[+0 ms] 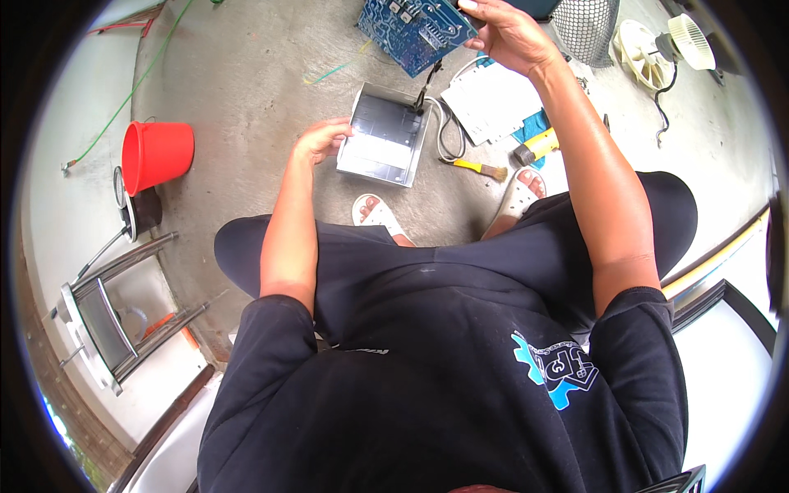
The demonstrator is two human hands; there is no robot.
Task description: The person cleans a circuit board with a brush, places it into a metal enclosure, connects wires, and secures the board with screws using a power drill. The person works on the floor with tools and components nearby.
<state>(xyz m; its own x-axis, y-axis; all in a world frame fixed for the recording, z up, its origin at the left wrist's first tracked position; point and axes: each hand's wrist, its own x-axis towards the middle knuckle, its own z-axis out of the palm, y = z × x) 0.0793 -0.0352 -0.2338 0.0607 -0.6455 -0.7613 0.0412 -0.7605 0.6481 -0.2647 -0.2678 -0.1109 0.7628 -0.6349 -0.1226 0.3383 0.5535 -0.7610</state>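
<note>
In my right hand (511, 37) is a blue circuit board (411, 37), pinched at its right edge and raised and tilted at the top of the view. Dark wires (427, 86) run from near the board down to a shallow metal box (382, 140) on the floor. My left hand (322, 140) grips the left wall of this box, its thumb along the rim and some fingertips hidden. The box's interior is dark and shiny, and no other part shows inside it.
Right of the box lie a white panel (493, 99), a grey cable (444, 140), a yellow-handled brush (481, 168) and a yellow-and-black tool (536, 148). White fan wheels (645, 56) and a mesh basket (583, 29) stand farther off. At left are a red bucket (159, 156) and a metal-framed chair (115, 316).
</note>
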